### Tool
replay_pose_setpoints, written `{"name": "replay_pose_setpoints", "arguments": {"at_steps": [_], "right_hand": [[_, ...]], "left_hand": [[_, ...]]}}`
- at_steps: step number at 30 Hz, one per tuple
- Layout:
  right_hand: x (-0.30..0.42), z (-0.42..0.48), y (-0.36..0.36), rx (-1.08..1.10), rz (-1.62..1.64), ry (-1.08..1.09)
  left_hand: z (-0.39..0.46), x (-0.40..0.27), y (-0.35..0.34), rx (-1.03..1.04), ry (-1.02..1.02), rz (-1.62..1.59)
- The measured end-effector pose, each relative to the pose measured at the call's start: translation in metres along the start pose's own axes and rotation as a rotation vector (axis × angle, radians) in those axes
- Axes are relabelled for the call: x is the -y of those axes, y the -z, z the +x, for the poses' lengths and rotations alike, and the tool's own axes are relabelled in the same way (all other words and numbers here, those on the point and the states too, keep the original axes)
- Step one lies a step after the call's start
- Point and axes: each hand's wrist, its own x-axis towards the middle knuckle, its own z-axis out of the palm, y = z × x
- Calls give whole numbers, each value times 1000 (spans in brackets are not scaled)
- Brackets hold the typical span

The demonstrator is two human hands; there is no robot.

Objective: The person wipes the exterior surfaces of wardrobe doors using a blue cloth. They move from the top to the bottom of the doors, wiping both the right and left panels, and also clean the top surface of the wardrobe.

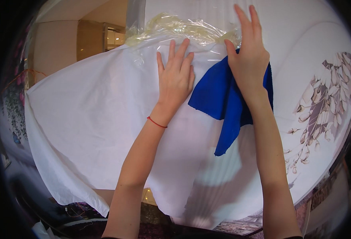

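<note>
My left hand (176,73) lies with spread fingers on a white cloth (82,125), its fingertips just under a crumpled strip of clear plastic film (190,30) with yellowish parts. A red cord bracelet (157,122) circles that wrist. My right hand (250,56) is higher and to the right, with thumb and two fingers stretched out beside the film's right end. From its palm a blue cloth (215,89) hangs in folds. The other two fingers look curled in around this cloth, though the grip itself is hidden behind the hand.
A white panel with a printed flower pattern (321,104) spreads to the right. A grey metal-like edge (135,18) stands at the top, beside a beige wall (54,47). Thin orange wires (33,71) show at far left. The white cloth's lower left corner (103,209) hangs loose.
</note>
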Motion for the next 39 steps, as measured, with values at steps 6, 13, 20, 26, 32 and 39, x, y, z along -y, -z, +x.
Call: {"name": "replay_pose_setpoints", "arguments": {"at_steps": [6, 13, 20, 26, 32, 39], "right_hand": [[-50, 0, -8, 162, 57, -3], [-67, 18, -21, 256, 232, -65], [-67, 31, -32, 330, 398, -256], [-61, 32, -30, 308, 397, -271], [-69, 22, -12, 396, 415, -113], [-69, 19, -7, 443, 18, 195]], "left_hand": [[1, -12, -2, 5, -108, -55], [2, -45, -2, 35, -15, -87], [1, -44, -6, -15, -62, -114], [-5, -42, -9, 74, -127, -115], [-30, -40, -10, 102, -28, -240], [-39, -39, -11, 73, -85, -133]]}}
